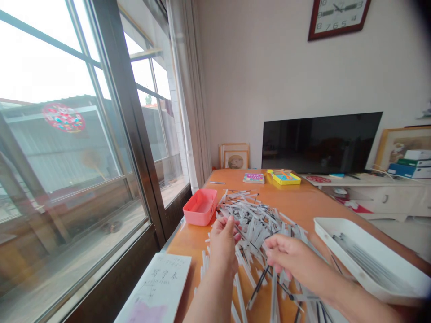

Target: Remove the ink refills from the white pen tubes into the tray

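A big loose heap of white pens point(259, 224) with dark tips lies on the orange wooden table point(303, 202). My left hand point(222, 244) hovers over the heap's left edge, fingers curled and pinched on a thin dark pen refill point(243, 235). Over the near middle of the heap, my right hand point(289, 260) has its fingers bent down among the pens; what they grip is hidden. More pens lie under and between both wrists.
A pink plastic bin point(201, 206) sits left of the heap. A white tray point(367, 260) holding several pens stands at the right. A white exercise book point(158, 287) lies near left. Small books point(286, 178) lie at the far edge. A window runs along the left.
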Available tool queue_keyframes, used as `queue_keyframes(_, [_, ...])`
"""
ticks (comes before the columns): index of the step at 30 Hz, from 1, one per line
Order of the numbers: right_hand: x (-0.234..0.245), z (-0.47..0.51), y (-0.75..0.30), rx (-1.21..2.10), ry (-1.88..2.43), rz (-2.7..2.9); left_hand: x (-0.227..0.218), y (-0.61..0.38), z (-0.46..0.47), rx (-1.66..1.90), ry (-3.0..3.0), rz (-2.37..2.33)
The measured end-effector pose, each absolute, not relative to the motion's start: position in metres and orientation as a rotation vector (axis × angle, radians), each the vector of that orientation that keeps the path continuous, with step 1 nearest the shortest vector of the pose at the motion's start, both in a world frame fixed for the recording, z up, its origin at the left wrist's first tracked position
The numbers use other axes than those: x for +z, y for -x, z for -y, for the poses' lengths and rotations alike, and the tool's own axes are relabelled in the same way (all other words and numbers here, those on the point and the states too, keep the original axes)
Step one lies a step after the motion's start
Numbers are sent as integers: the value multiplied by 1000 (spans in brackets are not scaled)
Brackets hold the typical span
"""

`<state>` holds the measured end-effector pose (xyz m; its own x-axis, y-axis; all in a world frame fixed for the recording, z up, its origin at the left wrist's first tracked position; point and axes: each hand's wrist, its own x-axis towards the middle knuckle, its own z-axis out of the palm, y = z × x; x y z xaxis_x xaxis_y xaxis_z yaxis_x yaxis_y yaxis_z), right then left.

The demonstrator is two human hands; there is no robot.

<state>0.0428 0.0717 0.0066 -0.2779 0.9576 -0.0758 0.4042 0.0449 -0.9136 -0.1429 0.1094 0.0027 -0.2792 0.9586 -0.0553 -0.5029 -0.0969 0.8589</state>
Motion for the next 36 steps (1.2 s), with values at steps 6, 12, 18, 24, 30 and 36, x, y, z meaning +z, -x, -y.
queue_keyframes(6, [-5,-37,-49,1359,1351,1365,7,124,-99,1562,-664,-830])
queue_keyframes(12, [-2,-39,-45,1378,1282,1339,9,116,-94,1519,-688,-825])
queue_keyframes(18, [-1,-40,-47,1394,1255,1307,6,108,-91,1482,-735,-850])
queue_keyframes(24, [-7,-44,-49,1413,1248,1253,6,100,-88,1433,-774,-832])
queue_keyframes(30, [-7,-46,-53,1363,1236,1257,11,96,-84,1398,-809,-832])
queue_keyframes(36, [-2,-46,-56,1226,1208,1360,13,92,-80,1393,-828,-795])
